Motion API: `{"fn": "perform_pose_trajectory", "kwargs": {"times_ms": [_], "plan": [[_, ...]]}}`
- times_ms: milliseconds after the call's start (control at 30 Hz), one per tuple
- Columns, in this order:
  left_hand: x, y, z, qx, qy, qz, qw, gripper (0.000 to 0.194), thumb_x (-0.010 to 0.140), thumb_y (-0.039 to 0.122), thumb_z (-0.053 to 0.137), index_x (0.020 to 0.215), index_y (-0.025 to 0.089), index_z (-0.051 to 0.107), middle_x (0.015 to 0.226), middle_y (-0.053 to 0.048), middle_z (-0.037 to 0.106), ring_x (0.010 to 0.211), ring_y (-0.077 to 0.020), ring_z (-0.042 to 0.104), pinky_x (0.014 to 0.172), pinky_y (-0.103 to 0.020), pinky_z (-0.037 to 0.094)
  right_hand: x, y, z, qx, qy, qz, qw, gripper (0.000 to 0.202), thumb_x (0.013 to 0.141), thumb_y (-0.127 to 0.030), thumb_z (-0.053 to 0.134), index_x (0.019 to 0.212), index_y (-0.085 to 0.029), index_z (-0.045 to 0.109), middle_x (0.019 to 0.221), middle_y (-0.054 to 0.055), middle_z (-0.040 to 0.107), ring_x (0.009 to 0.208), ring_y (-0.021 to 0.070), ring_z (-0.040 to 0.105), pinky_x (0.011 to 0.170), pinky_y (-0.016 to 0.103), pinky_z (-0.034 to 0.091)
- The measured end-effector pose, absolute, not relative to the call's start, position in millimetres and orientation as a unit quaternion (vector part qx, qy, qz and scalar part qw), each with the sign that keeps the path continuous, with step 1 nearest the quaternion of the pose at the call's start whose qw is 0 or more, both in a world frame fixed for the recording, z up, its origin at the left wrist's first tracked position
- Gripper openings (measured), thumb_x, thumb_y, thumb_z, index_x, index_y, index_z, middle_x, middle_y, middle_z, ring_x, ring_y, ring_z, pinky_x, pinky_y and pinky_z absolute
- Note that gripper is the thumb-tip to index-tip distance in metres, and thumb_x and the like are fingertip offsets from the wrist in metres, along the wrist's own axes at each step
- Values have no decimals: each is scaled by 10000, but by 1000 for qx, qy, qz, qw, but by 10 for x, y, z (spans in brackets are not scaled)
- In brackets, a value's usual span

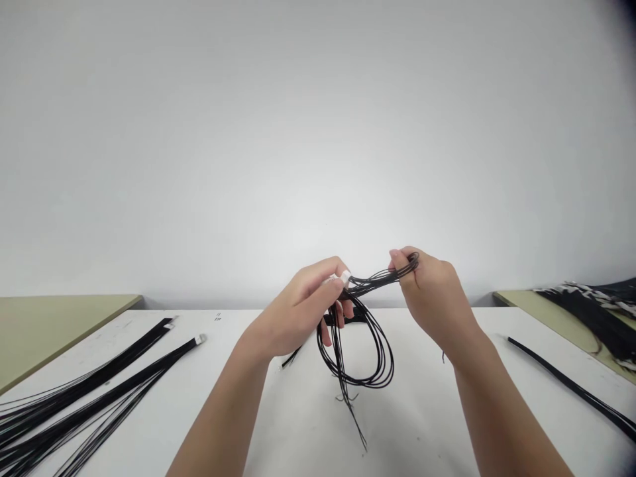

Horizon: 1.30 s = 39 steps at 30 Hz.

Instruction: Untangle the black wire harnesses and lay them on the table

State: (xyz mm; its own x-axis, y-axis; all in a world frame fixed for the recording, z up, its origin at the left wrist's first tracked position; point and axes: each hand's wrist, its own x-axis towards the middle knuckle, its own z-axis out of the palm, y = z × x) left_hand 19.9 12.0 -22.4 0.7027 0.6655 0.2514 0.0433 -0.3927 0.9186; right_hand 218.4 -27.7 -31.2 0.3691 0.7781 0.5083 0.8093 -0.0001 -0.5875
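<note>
Above a white table (298,424), both closed hands (303,305) (432,291) grip black wires (372,283) between them.

The left hand (305,301) covers part of the white connector (346,275) and the black wires (368,285) behind its fingers. The wire bundles (94,384) at the bench's (293,424) left side run out of the picture, as does the strand (561,377) on its right. The marks (217,318) near its far edge are too small to read.
</note>
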Motion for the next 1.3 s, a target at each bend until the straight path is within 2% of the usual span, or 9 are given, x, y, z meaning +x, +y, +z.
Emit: {"fn": "perform_pose_trajectory", "kwargs": {"times_ms": [267, 367, 467, 600, 700, 833, 1033, 1167, 1300], "plan": [[254, 59, -223, 791, 196, 275, 509, 410, 926, 543, 379, 909, 194, 593, 913, -73, 605, 680, -152, 599, 382, -190, 473, 2202, -234, -359, -716, -547, -93, 423, 342, 955, -432, 333, 772, -224, 534, 617, 13, 604, 535, 139, 488, 566, 270, 351], [303, 59, -241, 771, 193, 297, 529, 414, 925, 541, 386, 914, 188, 602, 1026, -98, 609, 732, -162, 609, 396, -190, 476, 2218, -258, -338, -709, -525, -101, 460, 316, 944, -448, 357, 816, -233, 552, 545, -3, 543, 491, 136, 465, 506, 250, 337], [352, 116, -285, 714, 207, 364, 561, 403, 918, 546, 407, 896, 189, 592, 985, -90, 608, 701, -147, 595, 400, -181, 448, 2194, -328, -272, -693, -508, -43, 509, 264, 920, -483, 414, 989, -258, 533, 465, -53, 431, 416, 123, 394, 412, 216, 299], [417, 223, -340, 631, 200, 441, 606, 348, 904, 518, 471, 874, 186, 573, 1001, -80, 591, 695, -143, 585, 425, -200, 445, 2113, -444, -190, -697, -502, 33, 510, 422, 863, -541, 505, 1145, -234, 442, 477, -81, 396, 420, 119, 389, 388, 201, 327], [466, 281, -363, 569, 178, 499, 629, 305, 916, 473, 480, 900, 179, 561, 1007, -91, 620, 703, -141, 584, 462, -215, 475, 2072, -498, -189, -701, -525, 62, 478, 354, 859, -526, 514, 1048, -229, 485, 498, -72, 400, 428, 103, 349, 380, 191, 285], [499, 324, -370, 493, 152, 567, 643, 321, 915, 459, 495, 847, 151, 557, 952, -101, 648, 765, -160, 620, 589, -279, 560, 2059, -554, -240, -653, -609, 137, 429, 302, 903, -445, 449, 723, -205, 486, 548, -44, 378, 469, 81, 293, 389, 188, 224], [449, 316, -322, 430, 112, 599, 667, 357, 934, 463, 456, 781, 149, 529, 925, -107, 666, 951, -231, 657, 793, -424, 573, 1929, -625, -335, -615, -695, 191, 319, 334, 955, -384, 341, 689, -198, 420, 597, -36, 372, 503, 87, 311, 428, 211, 264], [405, 284, -302, 422, 104, 581, 688, 335, 918, 470, 492, 809, 155, 528, 956, -106, 667, 905, -207, 670, 662, -296, 579, 1808, -560, -406, -557, -770, 195, 244, 350, 964, -351, 330, 665, -194, 425, 650, -3, 514, 563, 112, 446, 485, 234, 337], [350, 273, -282, 431, 98, 564, 698, 321, 911, 464, 514, 821, 156, 526, 952, -97, 658, 725, -129, 650, 405, -136, 400, 1870, -518, -411, -528, -805, 137, 234, 360, 943, -352, 386, 619, -199, 414, 588, -11, 461, 502, 109, 375, 408, 226, 256]]}}
